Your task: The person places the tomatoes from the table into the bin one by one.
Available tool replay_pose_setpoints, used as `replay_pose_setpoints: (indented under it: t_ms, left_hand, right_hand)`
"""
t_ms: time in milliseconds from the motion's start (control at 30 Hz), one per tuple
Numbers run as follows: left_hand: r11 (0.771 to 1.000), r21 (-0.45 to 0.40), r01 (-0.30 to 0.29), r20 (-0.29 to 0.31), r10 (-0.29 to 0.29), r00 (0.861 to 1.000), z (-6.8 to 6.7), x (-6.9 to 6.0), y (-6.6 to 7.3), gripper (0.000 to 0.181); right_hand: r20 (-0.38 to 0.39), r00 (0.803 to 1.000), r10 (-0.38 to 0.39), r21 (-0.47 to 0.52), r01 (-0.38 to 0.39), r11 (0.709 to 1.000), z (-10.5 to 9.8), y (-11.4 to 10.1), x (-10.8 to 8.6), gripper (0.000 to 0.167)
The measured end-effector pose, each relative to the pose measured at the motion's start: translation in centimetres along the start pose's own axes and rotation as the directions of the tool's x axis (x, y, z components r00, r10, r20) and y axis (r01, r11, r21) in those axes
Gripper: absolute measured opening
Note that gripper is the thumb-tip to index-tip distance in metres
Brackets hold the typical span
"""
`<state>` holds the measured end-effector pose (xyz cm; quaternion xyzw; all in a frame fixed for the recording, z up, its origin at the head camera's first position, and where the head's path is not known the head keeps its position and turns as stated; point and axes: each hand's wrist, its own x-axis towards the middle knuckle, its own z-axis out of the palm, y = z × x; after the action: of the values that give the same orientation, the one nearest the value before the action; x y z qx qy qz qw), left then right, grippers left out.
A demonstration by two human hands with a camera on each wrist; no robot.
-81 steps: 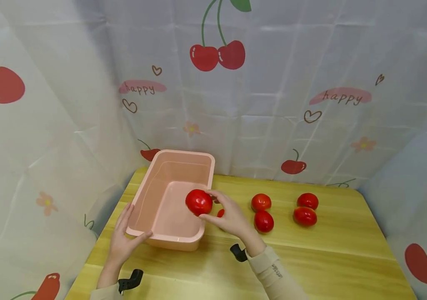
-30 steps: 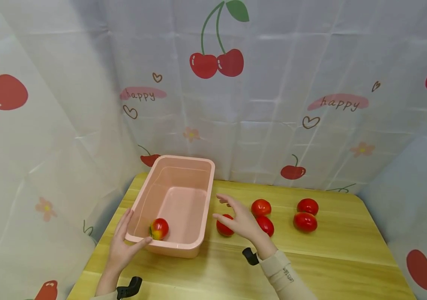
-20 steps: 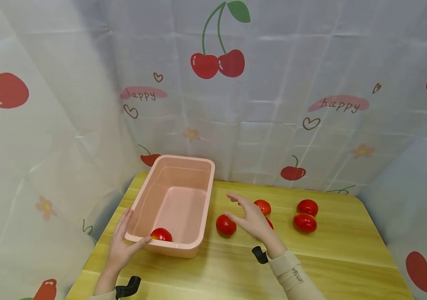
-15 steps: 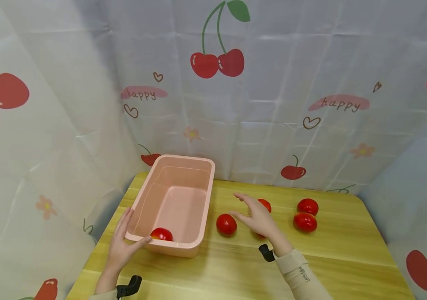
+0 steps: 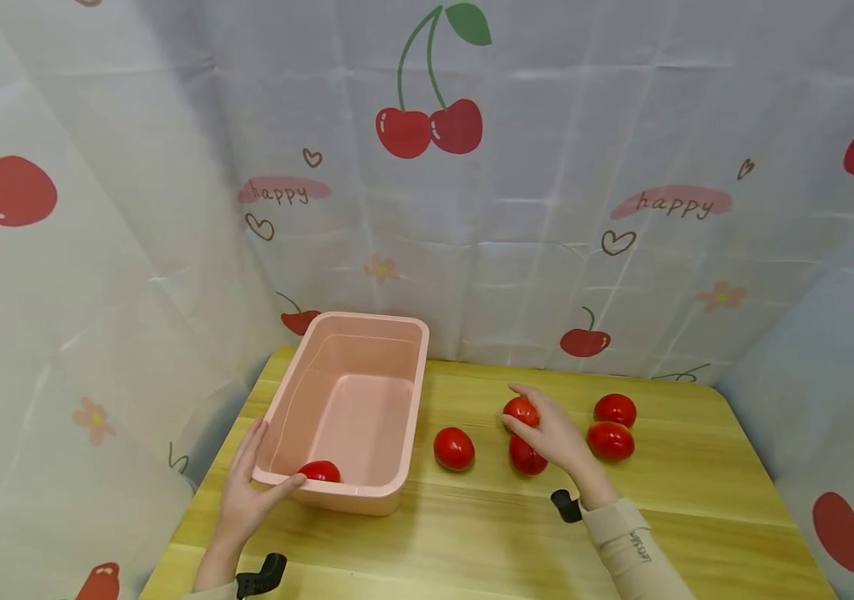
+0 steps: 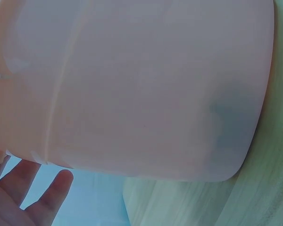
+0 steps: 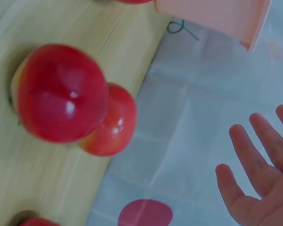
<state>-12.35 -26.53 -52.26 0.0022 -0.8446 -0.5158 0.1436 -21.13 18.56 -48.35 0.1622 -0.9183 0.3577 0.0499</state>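
A pink plastic tub [image 5: 389,492] stands at the left of the table, with one shiny red apple [image 5: 320,472] in its near left corner. My left hand [image 5: 239,500] rests on that corner, its thumb on the front rim and its fingers along the left side. Over two apples that lie close together, a far one [image 5: 520,411] and a nearer one [image 5: 527,458], hovers my right hand [image 5: 557,437]. Its fingers are spread and grip nothing; the right wrist view shows the fingers [image 7: 247,155] well apart from the fruit. Another apple [image 5: 454,449] lies between tub and hand.
Two more apples, a rear one [image 5: 615,409] and a front one [image 5: 611,441], sit together farther right. The wooden table [image 5: 464,550] ends at a cherry-print curtain [image 5: 501,292] behind and at both sides.
The right hand held an apple over the tub, let it go inside, then moved right to the two close apples. The dropped apple rolled slightly. The left hand stays at the tub's corner.
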Motion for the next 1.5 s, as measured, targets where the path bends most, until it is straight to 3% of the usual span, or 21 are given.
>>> replay_pose_setpoints:
  t_ms: [233,400,567,733,967,1033,1267,1500]
  left_hand:
    - [1.000,-0.011,0.001,0.009,-0.001,1.000,0.1,0.0,-0.1,0.097]
    - [1.000,-0.023,-0.002,0.007,0.002,1.000,0.0,0.0,0.0,0.096]
    - [1.000,-0.027,-0.006,0.009,0.006,1.000,-0.1,0.1,0.0,0.096]
    - [0.999,-0.033,-0.024,0.002,0.024,1.000,-0.1,0.1,-0.2,0.095]
    - [0.999,-0.019,-0.034,0.004,0.035,0.999,0.0,0.1,0.0,0.095]
    - [0.999,-0.019,-0.028,0.007,0.029,1.000,-0.1,-0.1,1.1,0.094]
    - [0.999,-0.028,-0.029,0.002,0.029,1.000,-0.1,0.0,0.9,0.095]
    - [0.999,-0.039,-0.027,0.006,0.027,1.000,-0.3,-0.4,3.7,0.093]
  right_hand:
    - [-0.024,0.998,0.050,-0.020,-0.051,0.998,-1.1,2.3,-0.7,0.057]
    - [-0.100,0.993,0.063,-0.063,-0.069,0.996,-1.6,4.3,-0.8,0.055]
    - [-0.170,0.975,0.141,-0.095,-0.159,0.983,-2.0,6.0,-1.0,0.055]
    - [-0.182,0.959,0.219,-0.099,-0.240,0.966,-2.4,7.1,-1.2,0.057]
    - [-0.180,0.958,0.225,-0.105,-0.246,0.963,-2.7,8.3,-1.4,0.057]
    - [-0.191,0.955,0.225,-0.112,-0.249,0.962,-2.8,8.6,-1.4,0.056]
    - [-0.216,0.949,0.230,-0.111,-0.258,0.960,-3.1,9.6,-1.6,0.054]
    - [-0.237,0.936,0.262,-0.101,-0.291,0.951,-3.6,10.4,-1.8,0.052]
